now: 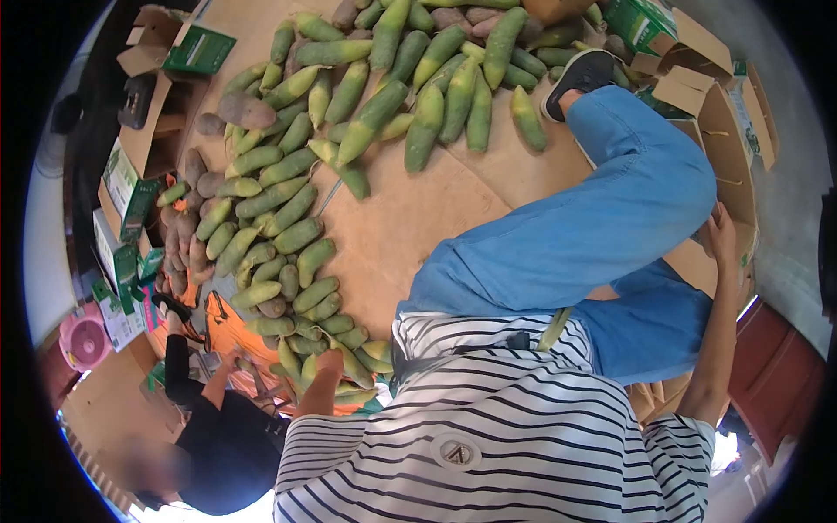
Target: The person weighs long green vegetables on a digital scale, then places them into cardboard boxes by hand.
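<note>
My left hand [330, 361] reaches down at the near edge of a heap of long green radishes [296, 235]. It is against the radishes there, and its fingers are hidden from me. Out to the right, my right hand [720, 234] is beside my bent knee, next to an open cardboard box [731, 139]. Its fingers are curled around something dark, mostly covered by the knee and the hand. More green radishes [458, 100] lie loosely across the cardboard sheet [392, 227] in front of me.
Reddish-brown roots [179, 240] lie at the left, near green-and-white cartons [126, 192]. A pink fan [85, 336] stands far left. Another person [227, 444] in dark clothes works at lower left by an orange sheet [231, 327]. Open boxes [649, 30] stand at upper right.
</note>
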Demonstrator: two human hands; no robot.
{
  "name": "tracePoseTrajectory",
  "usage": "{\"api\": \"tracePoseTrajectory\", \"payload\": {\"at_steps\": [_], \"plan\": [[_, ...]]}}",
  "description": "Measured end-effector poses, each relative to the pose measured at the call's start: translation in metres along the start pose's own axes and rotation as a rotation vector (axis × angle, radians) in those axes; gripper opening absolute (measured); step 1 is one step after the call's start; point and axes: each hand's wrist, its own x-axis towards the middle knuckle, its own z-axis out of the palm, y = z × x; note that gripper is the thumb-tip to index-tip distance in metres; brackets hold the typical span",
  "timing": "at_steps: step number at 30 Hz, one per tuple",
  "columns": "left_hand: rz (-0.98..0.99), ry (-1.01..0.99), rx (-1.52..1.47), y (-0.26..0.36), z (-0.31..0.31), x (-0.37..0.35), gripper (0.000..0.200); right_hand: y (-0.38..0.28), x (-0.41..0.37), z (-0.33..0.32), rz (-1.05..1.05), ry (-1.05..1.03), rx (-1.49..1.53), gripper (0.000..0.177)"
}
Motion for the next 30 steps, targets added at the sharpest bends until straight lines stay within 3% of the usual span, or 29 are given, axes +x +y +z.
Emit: {"api": "tracePoseTrajectory", "payload": {"at_steps": [2,6,11,15,19,21,23,24,25,27,29,30], "plan": [[0.115,0.016,-0.013,-0.012,-0.025,-0.003,0.024,-0.007,-0.002,-0.002,0.019,0.007,-0.009,0.034],[0.241,0.328,-0.234,0.009,-0.124,-0.015,0.016,-0.009,0.001,-0.004,0.052,-0.048,0.065,0.032],[0.658,0.871,-0.339,0.082,-0.321,-0.031,0.007,-0.008,0.001,-0.011,0.037,-0.102,0.057,0.028],[0.736,1.256,-0.434,0.159,-0.454,-0.06,0.002,-0.026,-0.003,-0.018,0.016,-0.097,0.032,0.027],[0.991,1.703,-0.401,0.233,-0.559,-0.122,0.007,-0.012,-0.003,-0.017,-0.085,-0.049,-0.023,0.028],[1.03,1.805,-0.544,0.261,-0.598,-0.166,0.003,-0.02,-0.003,-0.024,-0.05,-0.089,-0.024,0.028],[1.094,1.733,-0.82,0.29,-0.627,-0.221,0.009,-0.02,-0.005,-0.031,-0.052,-0.123,0.006,0.029],[1.252,1.642,-0.985,0.306,-0.637,-0.245,0.012,-0.018,-0.004,-0.031,-0.072,-0.122,0.021,0.029],[1.278,1.698,-0.939,0.321,-0.642,-0.27,0.021,-0.017,-0.004,-0.03,-0.097,-0.126,0.04,0.029],[1.61,1.687,-0.928,0.35,-0.657,-0.293,0.022,-0.02,-0.005,-0.033,-0.074,-0.131,0.03,0.029],[1.794,1.557,-0.983,0.383,-0.663,-0.31,0.022,-0.023,-0.006,-0.034,-0.053,-0.141,0.013,0.029],[1.852,1.381,-1.051,0.401,-0.663,-0.315,0.021,-0.024,-0.006,-0.035,-0.045,-0.146,0.0,0.028]]}}
